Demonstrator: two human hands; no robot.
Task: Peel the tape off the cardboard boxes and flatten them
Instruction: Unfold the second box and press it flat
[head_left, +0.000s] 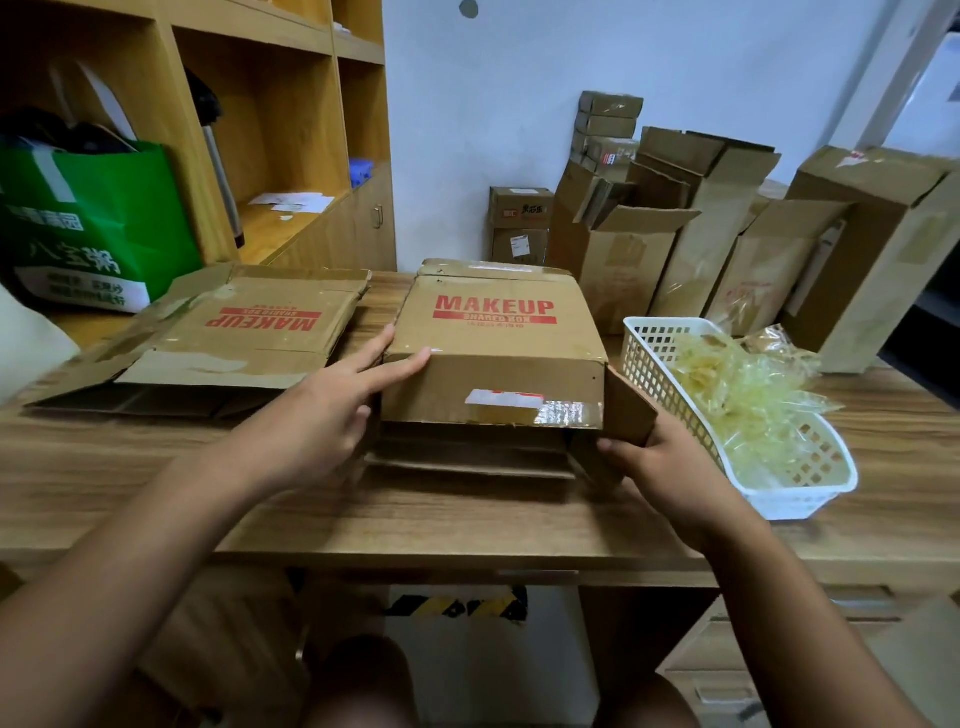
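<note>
A brown cardboard box (493, 343) printed MAKEUP in red sits in the middle of the wooden table (467, 525), its near end open with flaps out. Clear tape (550, 413) and a white label run along its front flap. My left hand (332, 415) rests on the box's left front corner, fingers spread over the top edge. My right hand (665, 467) grips the box's right side flap (626, 402). To the left lies a flattened MAKEUP box (234, 338).
A white plastic basket (810, 499) full of crumpled peeled tape stands to the right of the box. Several cardboard boxes (675, 234) stand along the wall behind. A green bag (93, 228) and wooden shelves (291, 104) are on the left.
</note>
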